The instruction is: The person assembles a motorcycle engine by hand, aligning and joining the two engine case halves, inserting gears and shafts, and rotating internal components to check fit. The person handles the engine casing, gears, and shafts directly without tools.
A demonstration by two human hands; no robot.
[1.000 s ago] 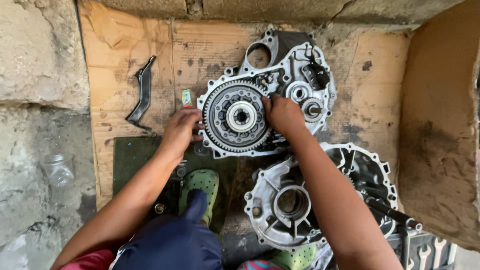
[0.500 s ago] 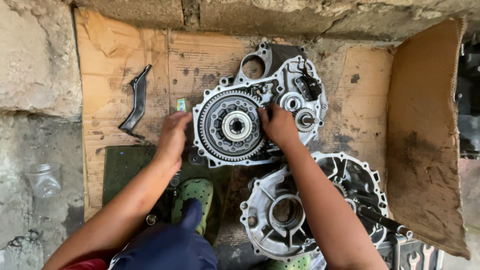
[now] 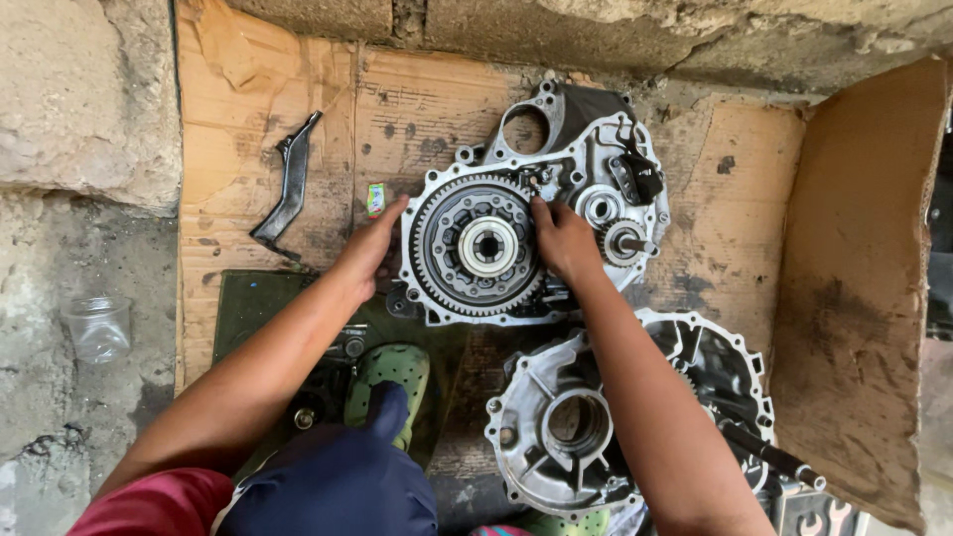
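At centre frame we are gripping the toothed drum point(image 3: 486, 246), which is sitting in the engine case point(image 3: 596, 179) on the cardboard point(image 3: 417, 109). Our left hand point(image 3: 369, 248) is cupping the drum's left rim, fingers pressed together and curved along the teeth. Our right hand point(image 3: 564, 238) is bearing on the right rim, fingers curled close, tips pointing toward the upper edge of the drum. Placing the hands on opposite sides is, we judge, keeping the drum square on its white hub point(image 3: 486, 246); whether the fingertips are hooking under the rim we cannot tell.

The case is lying flat, open face up, so the gears are staying seated. At lower right a second cover point(image 3: 556, 437) is resting with its inside face up, just below the case and partly under our right forearm. At upper left a bent bracket point(image 3: 290, 184) is lying apart on the cardboard, and a small green packet point(image 3: 375, 199) is lying just beside our left fingertips. A green sandal point(image 3: 389, 372) is showing at lower centre, and a clear jar point(image 3: 97, 328) is standing on the ground at far left.
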